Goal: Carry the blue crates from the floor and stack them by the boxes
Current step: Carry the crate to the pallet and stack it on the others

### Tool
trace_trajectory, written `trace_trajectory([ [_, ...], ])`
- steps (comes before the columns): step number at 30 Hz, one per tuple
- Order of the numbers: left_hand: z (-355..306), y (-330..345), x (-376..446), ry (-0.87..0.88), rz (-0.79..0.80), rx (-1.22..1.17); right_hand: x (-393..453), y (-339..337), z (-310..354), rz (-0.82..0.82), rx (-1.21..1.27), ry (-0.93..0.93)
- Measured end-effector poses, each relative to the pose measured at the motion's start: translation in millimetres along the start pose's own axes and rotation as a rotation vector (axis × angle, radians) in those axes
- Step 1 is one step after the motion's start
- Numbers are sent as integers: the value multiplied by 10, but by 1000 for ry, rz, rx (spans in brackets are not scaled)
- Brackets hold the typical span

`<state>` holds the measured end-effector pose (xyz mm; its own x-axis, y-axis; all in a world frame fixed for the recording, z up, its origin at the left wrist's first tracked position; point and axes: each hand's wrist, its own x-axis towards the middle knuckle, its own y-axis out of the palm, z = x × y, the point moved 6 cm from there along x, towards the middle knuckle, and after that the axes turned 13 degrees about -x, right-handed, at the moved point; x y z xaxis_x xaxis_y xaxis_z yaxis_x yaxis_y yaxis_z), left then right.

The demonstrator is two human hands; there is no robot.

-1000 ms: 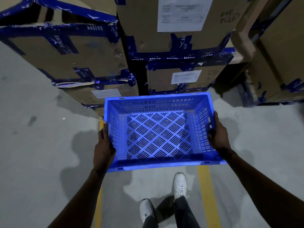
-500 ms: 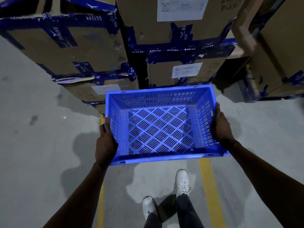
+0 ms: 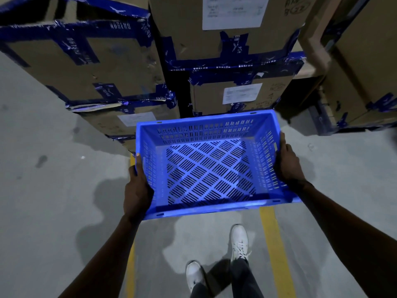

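Note:
An empty blue crate (image 3: 210, 168) with slotted walls and a lattice floor hangs in the air in front of me, its open side up. My left hand (image 3: 137, 190) grips its left wall and my right hand (image 3: 287, 164) grips its right wall. The crate's far edge is close to the stacked cardboard boxes (image 3: 232, 95) bound with blue tape. Whether it touches them I cannot tell.
More taped boxes (image 3: 90, 67) stand to the left and others (image 3: 361, 82) on a pallet to the right. Two yellow lines (image 3: 272, 244) run along the grey concrete floor. My white shoes (image 3: 238, 241) are below the crate.
The crate and both hands have moved forward, closer to the boxes. My feet have stepped ahead.

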<state>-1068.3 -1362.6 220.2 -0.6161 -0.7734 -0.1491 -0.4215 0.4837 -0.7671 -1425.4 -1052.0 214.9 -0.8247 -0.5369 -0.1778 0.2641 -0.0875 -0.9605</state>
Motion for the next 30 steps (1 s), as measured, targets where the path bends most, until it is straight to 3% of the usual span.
trace_trajectory([
  [14,37,-47,142,-1,5,-23,-58,27,6,-65,-61,18],
  [18,58,-49,58,26,1,17,-158,49,-27,-61,28,-6],
  [21,79,-40,-110,72,12,10,-384,7,-36,-52,87,48],
  [26,131,-68,-623,-28,-71,-101,-1104,26,-19,-34,28,148],
  [30,148,-68,-902,-64,-18,-155,-1477,59,-8,72,93,167],
])
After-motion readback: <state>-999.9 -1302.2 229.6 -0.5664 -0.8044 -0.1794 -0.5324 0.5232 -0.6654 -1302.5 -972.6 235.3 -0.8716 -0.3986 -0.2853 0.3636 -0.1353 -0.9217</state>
